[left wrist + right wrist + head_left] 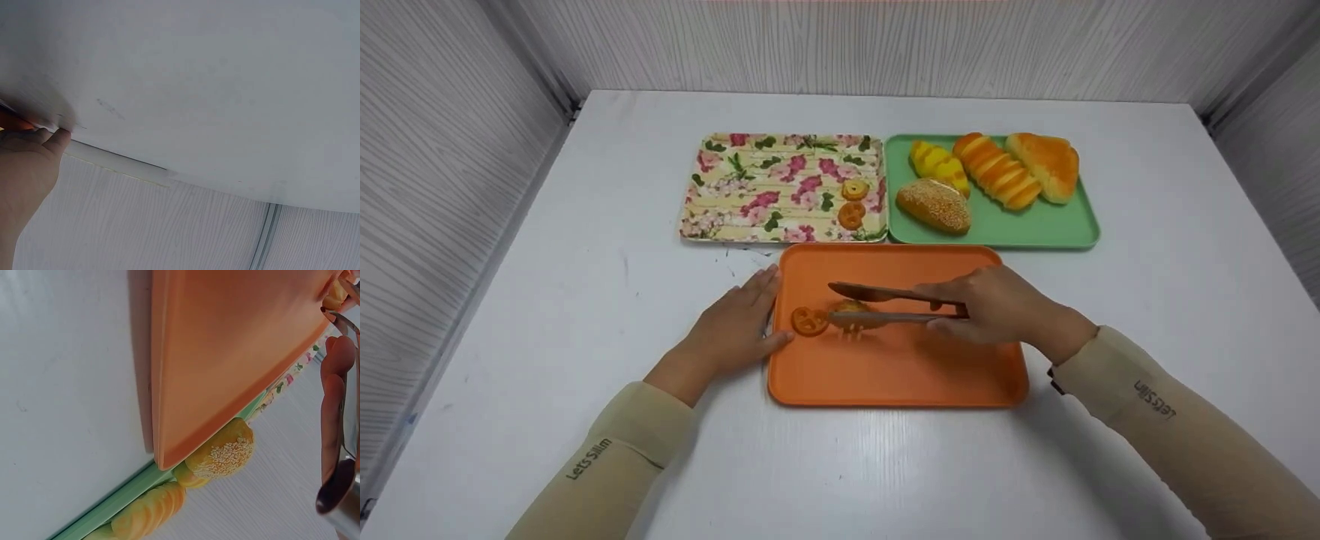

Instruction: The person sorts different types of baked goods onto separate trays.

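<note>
My right hand [1009, 306] grips a pair of metal tongs [896, 318] over the orange tray [900, 379]. The tongs' arms are spread, and their tips reach around a small round golden cookie [851, 306], which the lower arm partly covers. Just left of it lies a brown pretzel-shaped cookie [808, 322]. My left hand [735, 326] rests at the tray's left edge, fingers extended and thumb over the rim. In the right wrist view the tongs' metal end [343, 495] and the fingers on them show at the right edge.
Behind the orange tray stand a floral tray [750, 169] with two small cookies [852, 215] near its right side, and a green tray [1027, 232]. The green one bears a sesame bun [934, 205], a yellow bread [939, 166], a striped loaf [997, 171] and a triangular bread [1046, 166].
</note>
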Demonstrator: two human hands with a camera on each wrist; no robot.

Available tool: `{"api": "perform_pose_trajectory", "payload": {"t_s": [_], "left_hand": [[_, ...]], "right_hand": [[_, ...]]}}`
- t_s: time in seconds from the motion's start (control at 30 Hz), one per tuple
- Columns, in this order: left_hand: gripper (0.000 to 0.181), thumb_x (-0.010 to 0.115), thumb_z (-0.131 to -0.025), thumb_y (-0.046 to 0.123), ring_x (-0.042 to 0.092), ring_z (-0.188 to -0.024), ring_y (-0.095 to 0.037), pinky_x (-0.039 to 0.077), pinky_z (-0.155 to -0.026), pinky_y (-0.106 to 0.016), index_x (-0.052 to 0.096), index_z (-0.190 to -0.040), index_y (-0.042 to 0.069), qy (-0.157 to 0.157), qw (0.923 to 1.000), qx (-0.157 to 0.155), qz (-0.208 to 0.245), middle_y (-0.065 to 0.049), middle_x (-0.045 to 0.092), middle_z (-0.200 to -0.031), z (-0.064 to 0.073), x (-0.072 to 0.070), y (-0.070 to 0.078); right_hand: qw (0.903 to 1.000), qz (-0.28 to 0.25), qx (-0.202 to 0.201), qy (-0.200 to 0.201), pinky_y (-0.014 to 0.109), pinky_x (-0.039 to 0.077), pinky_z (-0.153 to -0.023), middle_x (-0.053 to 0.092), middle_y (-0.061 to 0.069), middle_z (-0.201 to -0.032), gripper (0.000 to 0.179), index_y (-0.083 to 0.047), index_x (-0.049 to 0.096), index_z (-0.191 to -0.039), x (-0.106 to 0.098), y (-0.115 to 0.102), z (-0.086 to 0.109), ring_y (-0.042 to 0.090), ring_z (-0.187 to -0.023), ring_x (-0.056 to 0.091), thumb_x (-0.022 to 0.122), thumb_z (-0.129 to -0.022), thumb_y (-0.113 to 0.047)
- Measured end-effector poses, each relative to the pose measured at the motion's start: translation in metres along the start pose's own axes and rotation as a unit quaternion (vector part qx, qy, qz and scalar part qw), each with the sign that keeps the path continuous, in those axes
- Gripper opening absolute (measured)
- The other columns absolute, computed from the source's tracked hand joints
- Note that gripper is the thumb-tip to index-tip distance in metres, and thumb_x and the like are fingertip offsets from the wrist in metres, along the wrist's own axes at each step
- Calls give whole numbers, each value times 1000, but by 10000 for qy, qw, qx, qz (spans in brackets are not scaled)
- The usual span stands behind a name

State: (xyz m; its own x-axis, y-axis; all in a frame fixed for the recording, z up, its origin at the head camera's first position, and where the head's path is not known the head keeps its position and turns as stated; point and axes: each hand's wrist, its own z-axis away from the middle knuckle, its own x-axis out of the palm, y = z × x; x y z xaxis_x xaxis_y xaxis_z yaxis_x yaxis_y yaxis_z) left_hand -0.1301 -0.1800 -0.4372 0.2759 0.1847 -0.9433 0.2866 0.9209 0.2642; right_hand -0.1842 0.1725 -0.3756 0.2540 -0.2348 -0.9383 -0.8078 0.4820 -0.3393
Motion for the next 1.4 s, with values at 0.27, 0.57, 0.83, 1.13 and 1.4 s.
{"api": "perform_pose_trajectory", "payload": {"t_s": [0.27,0.57,0.83,1.13,1.4], "left_hand": [[87,47,-94,54,5,-144,-21,15,-114,-44,6,-153,6,-36,9999,-49,95,-5,5,-159,1,1,0],[86,49,-94,53,7,-144,-22,16,-113,-44,10,-153,4,71,9999,40,86,-7,7,-159,0,4,2],[86,47,-94,54,7,-144,-23,16,-113,-44,8,-153,4,89,9997,132,166,-7,7,-159,-2,4,5],[86,47,-94,54,8,-144,-23,17,-113,-44,10,-152,3,138,9998,115,91,-8,8,-159,-1,1,2],[85,49,-95,51,9,-144,-24,17,-113,-45,9,-152,2,146,9997,132,120,-9,8,-159,1,0,0]], "right_hand": [[9993,91,201,308,27,39,-46,60,-5,-65,46,-13,62,-130,-5,5,-12,5,-46,42,71,-87,-29],[9973,104,624,383,31,39,-49,57,-4,-62,48,-20,57,-135,-13,15,-33,11,-49,46,67,-90,-32],[9912,164,1273,332,36,44,-55,66,0,-78,50,-19,55,-137,-19,22,-54,16,-54,51,64,-91,-36],[9824,116,1837,321,37,44,-62,64,3,-89,50,-24,50,-140,-19,20,-86,21,-69,54,61,-93,-36],[9734,398,2231,346,36,42,-55,67,4,-89,51,-25,48,-142,-9,17,-112,22,-64,53,59,-94,-38]]}}
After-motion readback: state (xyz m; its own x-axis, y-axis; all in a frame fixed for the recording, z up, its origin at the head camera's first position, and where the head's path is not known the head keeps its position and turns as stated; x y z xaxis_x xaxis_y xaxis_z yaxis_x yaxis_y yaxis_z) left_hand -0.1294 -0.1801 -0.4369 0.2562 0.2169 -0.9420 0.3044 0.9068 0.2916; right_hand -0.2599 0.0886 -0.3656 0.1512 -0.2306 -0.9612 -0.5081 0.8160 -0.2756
